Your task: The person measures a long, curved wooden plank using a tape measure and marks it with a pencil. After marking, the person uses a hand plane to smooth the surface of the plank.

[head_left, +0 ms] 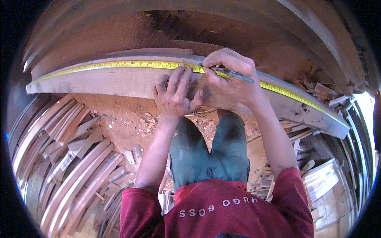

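A long wooden board (pixel 119 82) lies crosswise in front of me. Along its upper side runs a yellow tape measure (pixel 149 64), pulled out over nearly the whole length. My left hand (pixel 176 90) rests on the board with its fingers spread, the fingertips touching the lower edge of the tape. Just right of it, my right hand (pixel 234 73) pinches a dark, slim pencil (pixel 237 75). The pencil's tip is at the tape, near the board's middle; my fingers partly cover the tape there.
Stacked wood strips (pixel 83 174) fill the lower left. Offcuts and chips lie on the dusty brown ground (pixel 119 119) around my legs. Long beams (pixel 309 31) stretch across the far side, and a pale panel (pixel 321 180) sits at the lower right.
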A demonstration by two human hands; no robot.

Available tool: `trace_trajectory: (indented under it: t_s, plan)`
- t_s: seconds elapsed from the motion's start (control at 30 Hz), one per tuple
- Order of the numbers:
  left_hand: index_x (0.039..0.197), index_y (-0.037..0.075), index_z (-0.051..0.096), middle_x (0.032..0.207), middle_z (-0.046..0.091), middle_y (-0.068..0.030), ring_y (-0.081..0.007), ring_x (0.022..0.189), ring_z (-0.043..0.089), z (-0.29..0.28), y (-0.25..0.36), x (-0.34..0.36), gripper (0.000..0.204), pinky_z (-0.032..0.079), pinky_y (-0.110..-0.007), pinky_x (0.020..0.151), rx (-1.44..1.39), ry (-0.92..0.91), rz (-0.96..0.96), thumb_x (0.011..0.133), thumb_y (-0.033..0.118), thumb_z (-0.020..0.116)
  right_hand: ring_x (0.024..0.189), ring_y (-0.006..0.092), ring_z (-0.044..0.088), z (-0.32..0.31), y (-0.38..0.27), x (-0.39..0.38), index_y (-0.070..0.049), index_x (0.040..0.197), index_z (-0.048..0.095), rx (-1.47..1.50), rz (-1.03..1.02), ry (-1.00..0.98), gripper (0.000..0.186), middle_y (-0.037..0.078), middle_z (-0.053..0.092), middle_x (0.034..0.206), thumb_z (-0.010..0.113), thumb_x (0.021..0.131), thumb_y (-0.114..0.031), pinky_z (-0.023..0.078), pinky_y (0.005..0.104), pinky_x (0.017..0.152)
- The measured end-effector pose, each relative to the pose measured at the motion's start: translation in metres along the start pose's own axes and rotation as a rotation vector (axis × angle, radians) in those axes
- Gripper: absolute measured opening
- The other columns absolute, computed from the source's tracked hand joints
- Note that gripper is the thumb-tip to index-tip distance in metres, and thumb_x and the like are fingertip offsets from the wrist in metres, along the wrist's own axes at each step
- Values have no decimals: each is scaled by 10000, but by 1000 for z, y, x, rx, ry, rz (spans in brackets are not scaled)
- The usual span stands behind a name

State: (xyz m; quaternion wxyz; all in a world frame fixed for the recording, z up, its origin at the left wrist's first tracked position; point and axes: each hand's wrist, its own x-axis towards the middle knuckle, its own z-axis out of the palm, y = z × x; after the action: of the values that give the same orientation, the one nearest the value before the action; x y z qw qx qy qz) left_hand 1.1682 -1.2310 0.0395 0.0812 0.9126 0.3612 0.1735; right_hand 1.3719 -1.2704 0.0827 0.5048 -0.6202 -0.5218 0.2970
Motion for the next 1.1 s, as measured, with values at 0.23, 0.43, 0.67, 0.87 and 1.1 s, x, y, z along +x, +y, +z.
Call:
trace_trajectory:
  t_s: [0.23, 0.43, 0.67, 0.87, 1.1]
  plan:
    - [1182, 191, 705, 1244, 647, 4, -262, 955, 554, 2, 5, 0, 562, 405, -395, 849, 8, 26, -10, 784, 573, 598, 797, 244, 693, -6, 14, 7, 1, 887, 677, 44, -41, -148, 150, 117, 697, 876, 725, 745, 0, 555, 321, 727]
    - [1136, 109, 707, 1194, 665, -72, -302, 987, 570, -2, 7, 5, 567, 421, -413, 914, 11, 3, 6, 802, 554, 596, 798, 248, 689, -9, 19, 12, -3, 911, 670, 67, -58, -206, 173, 118, 688, 888, 731, 752, -32, 553, 330, 724]
    - [1154, 120, 710, 1191, 666, -79, -256, 1045, 588, -5, 8, 3, 543, 425, -403, 921, 14, -28, -9, 786, 504, 597, 852, 271, 687, -83, 6, -22, -8, 916, 672, -37, 56, -287, 169, 131, 681, 917, 740, 772, -65, 548, 352, 743]
    - [1152, 105, 707, 1181, 668, -92, -262, 1059, 596, -3, 6, 2, 545, 426, -404, 926, 7, -18, 0, 779, 485, 591, 879, 303, 676, -121, 8, -48, -6, 924, 663, -130, 108, -265, 170, 152, 671, 942, 735, 792, -87, 535, 386, 755]
    - [1157, 65, 694, 1165, 675, -114, -252, 1079, 603, -1, 7, 8, 555, 407, -414, 955, -2, -24, 40, 808, 477, 567, 891, 260, 683, -71, 12, -13, -26, 899, 677, -30, -9, -318, 139, 123, 681, 945, 749, 779, -37, 551, 342, 764]
